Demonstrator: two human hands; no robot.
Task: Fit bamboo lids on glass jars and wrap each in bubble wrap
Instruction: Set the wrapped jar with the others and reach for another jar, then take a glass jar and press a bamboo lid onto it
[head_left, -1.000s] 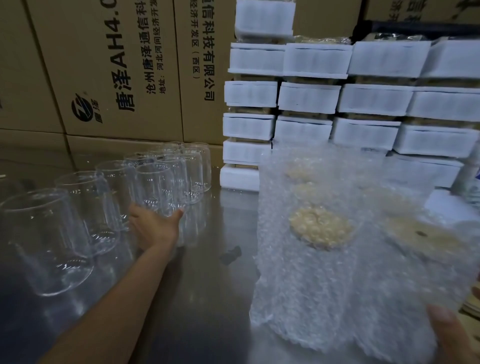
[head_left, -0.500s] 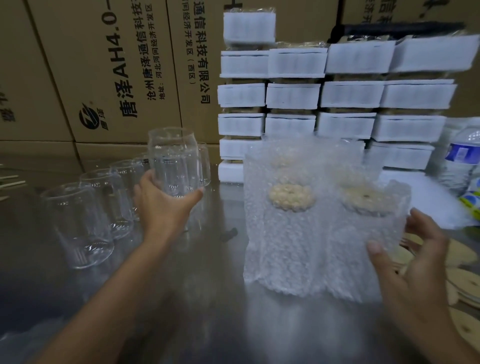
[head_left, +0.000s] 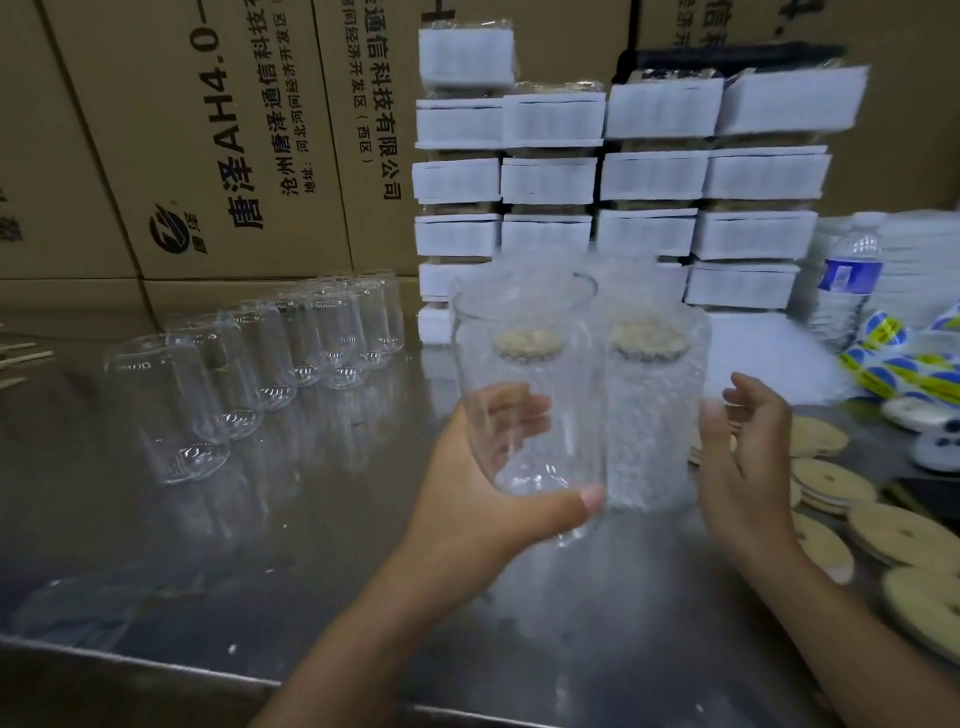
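My left hand (head_left: 483, 493) grips a clear empty glass jar (head_left: 524, 395), held upright above the steel table in the middle of the view. Right behind it stand bubble-wrapped jars (head_left: 649, 415) with bamboo lids showing through the wrap. My right hand (head_left: 743, 457) hovers with relaxed fingers just right of the wrapped jars and holds nothing. Several loose bamboo lids (head_left: 831, 483) lie on the table at the right. A row of bare glass jars (head_left: 249, 364) stands at the left.
The steel table (head_left: 260, 571) has its front edge near the bottom. Cardboard boxes (head_left: 208, 130) form the back wall. White packs (head_left: 623, 171) are stacked behind the jars. A water bottle (head_left: 849, 280) and yellow-blue packaging (head_left: 904, 353) sit at the far right.
My left hand took a jar from the left row, lifted it and carried it right to the centre. My right hand let go of the bubble-wrapped jars and now hovers beside them.
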